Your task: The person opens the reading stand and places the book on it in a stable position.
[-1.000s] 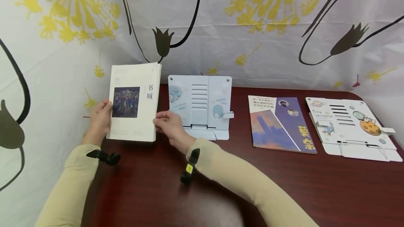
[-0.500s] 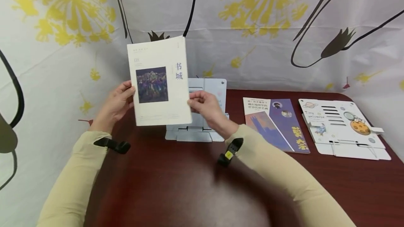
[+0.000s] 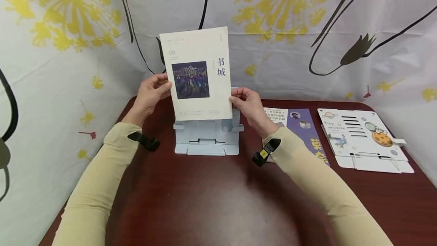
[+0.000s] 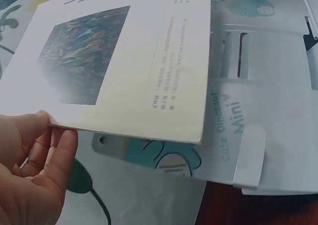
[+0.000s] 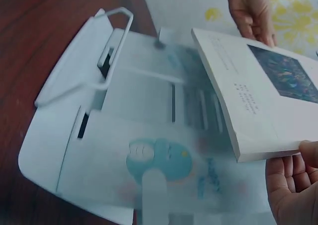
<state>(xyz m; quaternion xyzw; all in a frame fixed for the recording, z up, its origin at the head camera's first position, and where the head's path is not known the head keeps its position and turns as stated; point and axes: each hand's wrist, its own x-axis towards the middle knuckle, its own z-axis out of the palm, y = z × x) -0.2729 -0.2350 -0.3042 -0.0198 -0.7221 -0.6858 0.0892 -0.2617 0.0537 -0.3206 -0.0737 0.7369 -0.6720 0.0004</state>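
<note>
A cream-white book (image 3: 199, 75) with a dark picture on its cover is held up in front of a pale blue book stand (image 3: 206, 137). My left hand (image 3: 151, 90) pinches its left edge, thumb on the cover and fingers behind. On the opposite edge, my right hand (image 3: 250, 105) grips it the same way. In the left wrist view the book (image 4: 124, 61) overlaps the stand's cartoon-printed panel (image 4: 278, 111). The right wrist view shows the stand's wire bracket (image 5: 130, 34) and lower ledge (image 5: 64, 101), with the book's bottom edge apart from that ledge.
On the dark red table (image 3: 205, 200), a purple magazine (image 3: 304, 132) lies to the right, partly behind the right forearm. Farther right is a white stand (image 3: 365, 137) with a space print. A patterned cloth (image 3: 290, 67) hangs along the back and left.
Both hands have lifted the book from left of the blue stand and carried it up and rightward, to in front of the stand's upper part. The stand's side clips and base now show below it.
</note>
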